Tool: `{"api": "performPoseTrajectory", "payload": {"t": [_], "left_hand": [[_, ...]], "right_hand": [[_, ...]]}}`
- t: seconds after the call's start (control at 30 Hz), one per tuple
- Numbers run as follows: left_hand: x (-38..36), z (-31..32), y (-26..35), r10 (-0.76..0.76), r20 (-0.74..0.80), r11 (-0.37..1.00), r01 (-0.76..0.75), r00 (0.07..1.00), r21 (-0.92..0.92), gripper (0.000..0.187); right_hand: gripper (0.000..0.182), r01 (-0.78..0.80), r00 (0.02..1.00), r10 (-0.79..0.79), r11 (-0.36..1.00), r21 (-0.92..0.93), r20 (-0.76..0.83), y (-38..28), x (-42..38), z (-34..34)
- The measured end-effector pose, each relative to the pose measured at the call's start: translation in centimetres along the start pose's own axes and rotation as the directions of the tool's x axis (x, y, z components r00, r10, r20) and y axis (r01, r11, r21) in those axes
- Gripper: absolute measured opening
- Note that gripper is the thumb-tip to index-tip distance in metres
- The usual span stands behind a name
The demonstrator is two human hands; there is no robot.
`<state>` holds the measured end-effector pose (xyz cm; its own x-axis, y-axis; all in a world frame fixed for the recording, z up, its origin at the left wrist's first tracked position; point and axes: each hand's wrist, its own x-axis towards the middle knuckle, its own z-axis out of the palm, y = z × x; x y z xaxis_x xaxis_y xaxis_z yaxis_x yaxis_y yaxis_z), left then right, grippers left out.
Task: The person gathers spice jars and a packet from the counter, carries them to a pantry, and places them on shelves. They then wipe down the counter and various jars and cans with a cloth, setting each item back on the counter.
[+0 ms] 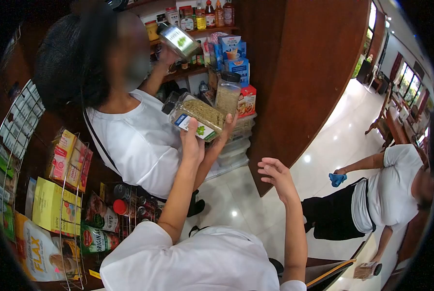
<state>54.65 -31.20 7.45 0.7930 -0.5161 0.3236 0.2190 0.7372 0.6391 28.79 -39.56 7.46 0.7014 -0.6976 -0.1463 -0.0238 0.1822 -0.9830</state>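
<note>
The jar is a clear plastic spice container filled with pale, tan-green dried flakes. It has a dark cap at its upper left end and a white label with a green leaf and a blue strip on its lower side. It lies tilted, nearly on its side, with the cap end higher. It sits up in the air in front of the shelves, the left hand gripping it from below, thumb on the label, while another person's fingers touch its right end.
</note>
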Motion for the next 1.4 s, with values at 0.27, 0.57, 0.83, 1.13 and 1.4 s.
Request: {"api": "performPoseTrajectory", "payload": {"t": [0.27, 0.57, 0.83, 1.13, 1.4], "left_hand": [[-0.9, 2.5, 0.8, -0.2, 0.087, 0.963, 0.213, 0.976, -0.168, 0.056], [-1.2, 2.6, 1.3, -0.236, 0.197, 0.972, 0.234, 0.952, 0.032, 0.059], [-0.7, 0.8, 0.5, -0.197, 0.178, 0.974, 0.213, 0.964, -0.073, 0.059], [-1.6, -0.1, 3.0, -0.219, -0.012, 0.974, 0.219, 0.976, 0.057, 0.045], [-0.2, -1.5, 4.9, -0.144, -0.228, 0.972, 0.18, 0.963, 0.149, 0.044]], "right_hand": [[0.027, -0.029, 0.999, 0.031, 0.997, 0.069, -0.026, 1.6, -0.8, -0.2], [0.031, -0.057, 0.998, 0.057, 0.997, 0.048, 0.001, 2.0, -1.1, 0.8], [0.029, -0.074, 0.997, 0.074, 0.996, 0.047, 0.01, 3.4, -1.6, 1.0], [0.022, -0.137, 0.951, 0.198, 0.959, -0.25, 0.238, 12.1, -4.0, -4.9], [0.044, -0.096, 0.46, 0.722, 0.619, -0.78, 0.517, 17.8, -5.7, -6.8]]}}
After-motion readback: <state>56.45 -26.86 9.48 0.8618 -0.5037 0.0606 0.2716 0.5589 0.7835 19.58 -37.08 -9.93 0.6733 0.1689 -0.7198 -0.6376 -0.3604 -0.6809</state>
